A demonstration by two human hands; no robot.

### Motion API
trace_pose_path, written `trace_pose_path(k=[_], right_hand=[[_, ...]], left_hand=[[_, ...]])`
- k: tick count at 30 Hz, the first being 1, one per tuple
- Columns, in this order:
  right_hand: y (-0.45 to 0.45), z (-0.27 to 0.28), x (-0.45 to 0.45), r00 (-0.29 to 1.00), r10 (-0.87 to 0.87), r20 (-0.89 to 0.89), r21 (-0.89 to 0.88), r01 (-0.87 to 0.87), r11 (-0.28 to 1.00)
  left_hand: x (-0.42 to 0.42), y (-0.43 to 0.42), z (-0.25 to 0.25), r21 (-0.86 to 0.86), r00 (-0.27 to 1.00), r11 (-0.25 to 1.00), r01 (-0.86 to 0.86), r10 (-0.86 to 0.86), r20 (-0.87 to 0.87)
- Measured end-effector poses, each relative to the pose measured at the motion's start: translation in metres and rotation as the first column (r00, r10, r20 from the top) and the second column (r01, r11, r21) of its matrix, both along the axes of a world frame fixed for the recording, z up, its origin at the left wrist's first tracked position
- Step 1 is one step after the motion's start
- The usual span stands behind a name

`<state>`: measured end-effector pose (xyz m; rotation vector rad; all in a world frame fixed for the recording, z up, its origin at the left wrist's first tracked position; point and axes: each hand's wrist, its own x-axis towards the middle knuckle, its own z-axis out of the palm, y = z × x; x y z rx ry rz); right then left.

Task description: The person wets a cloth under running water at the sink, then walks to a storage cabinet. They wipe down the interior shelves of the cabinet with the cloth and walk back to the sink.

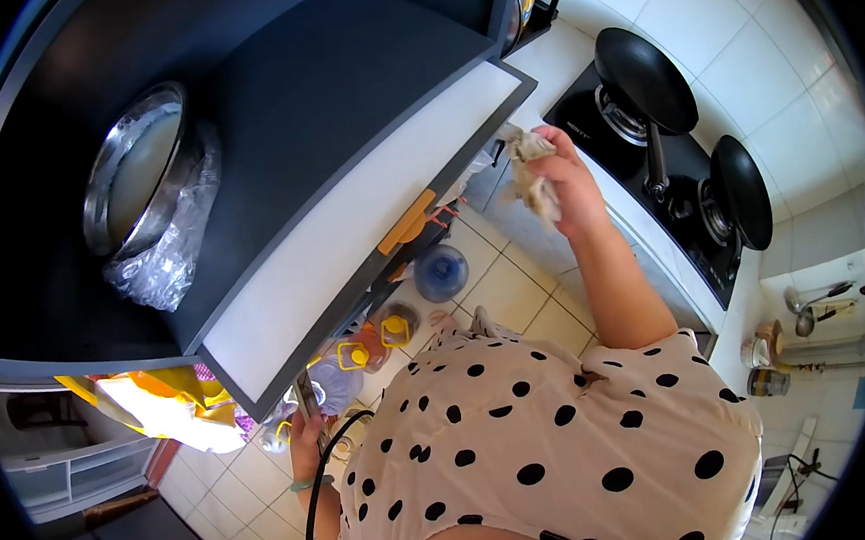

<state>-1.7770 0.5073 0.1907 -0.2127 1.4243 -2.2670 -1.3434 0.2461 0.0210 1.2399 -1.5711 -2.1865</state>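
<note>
My right hand (pixel 572 182) is closed around a crumpled, dirty-white cloth (pixel 532 171), held between the dark shelf unit and the stove counter. Low on the left, beside the unit's lower corner, my left hand (pixel 308 447) has its fingers wrapped around a narrow greyish thing (pixel 308 394). What that is I cannot make out. Above it is the unit's white drawer front (pixel 369 224) with an orange-yellow handle (pixel 408 224). A metal bowl (pixel 107 207) with pale contents stands on the dark shelf (pixel 280 90), next to a crumpled clear plastic bag (pixel 172 248).
Two black pans (pixel 645 80) (pixel 741 193) rest on the gas stove (pixel 582 109) at right, one handle pointing toward me. A blue water jug (pixel 441 272) and several yellow-handled bottles (pixel 353 356) stand on the tiled floor (pixel 490 296). A black cable (pixel 317 489) hangs by my left arm.
</note>
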Motion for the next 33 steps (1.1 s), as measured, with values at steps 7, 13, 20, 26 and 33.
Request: trace_pose_path(k=[7,13,20,26,33], right_hand=[[-0.052,0.007,0.031,0.492,0.364,-0.791,0.524,0.239,0.817],[-0.050,-0.003,0.030,0.185,0.505,-0.843,0.537,0.326,0.778],[-0.043,-0.001,0.015,0.084,0.544,-0.835,0.523,0.428,0.737],[-0.028,-0.001,-0.014,0.116,0.515,-0.849,0.487,0.551,0.678],[-0.011,-0.007,-0.069,0.182,0.452,-0.873,0.452,0.651,0.611]], left_hand=[[-0.006,0.001,0.005,0.022,1.000,1.000,-0.013,0.012,0.026],[-0.008,0.000,0.009,0.006,1.000,1.000,-0.005,0.005,0.029],[-0.015,0.003,0.014,-0.041,1.000,0.999,0.011,-0.009,0.030],[-0.017,0.005,0.014,-0.045,0.998,0.999,-0.018,0.021,0.055],[-0.017,0.003,0.009,-0.013,0.999,1.000,-0.024,0.025,0.048]])
